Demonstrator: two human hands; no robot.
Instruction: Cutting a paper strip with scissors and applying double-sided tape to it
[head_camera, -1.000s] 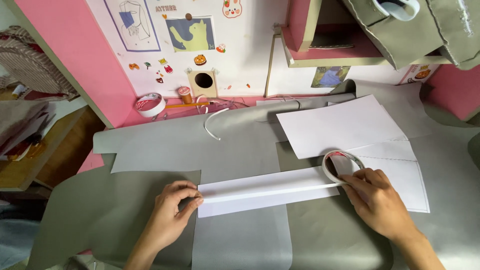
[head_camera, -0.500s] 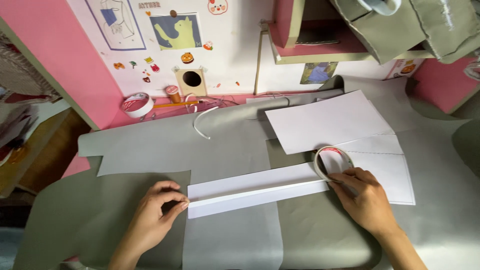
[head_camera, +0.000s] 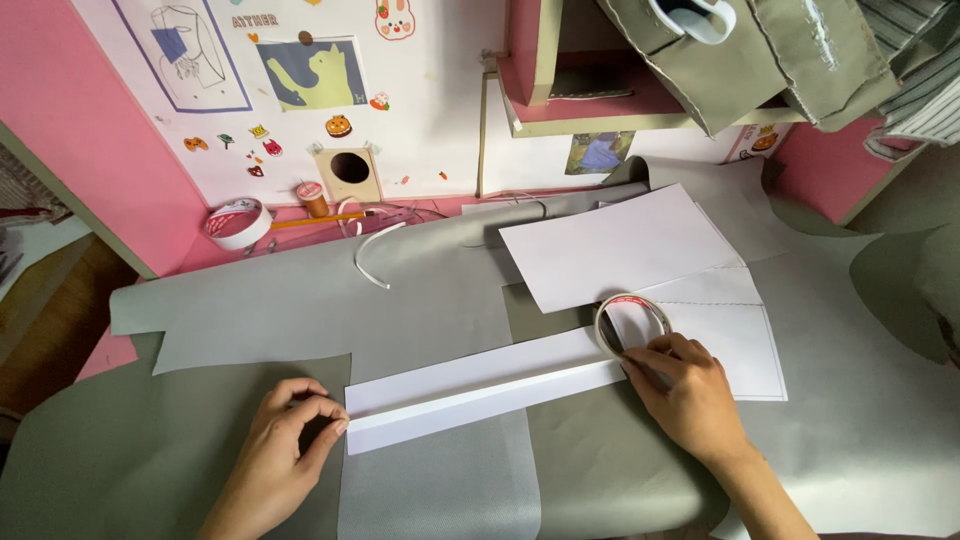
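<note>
Head view. The tabletop (head_camera: 130, 470) was covered with grey fabric sheets (head_camera: 300, 310); behind it stood a pink wall (head_camera: 90, 130) and a white board with stickers and drawings (head_camera: 420, 110). A tape roll (head_camera: 238, 221) and a small thread spool (head_camera: 312, 198) lay at the back edge. White paper sheets (head_camera: 620, 245) lay right of centre.

The left hand (head_camera: 275, 460) had its fingers curled, the tips pinching the left end of the folded white paper strip (head_camera: 480, 390). The right hand (head_camera: 690, 400) pressed the strip's right end, fingers bent and resting against a second tape roll (head_camera: 632, 323); whether they gripped that roll could not be told.

The strip lay flat on the fabric between both hands, long axis running left to right, right end slightly farther from the person.
</note>
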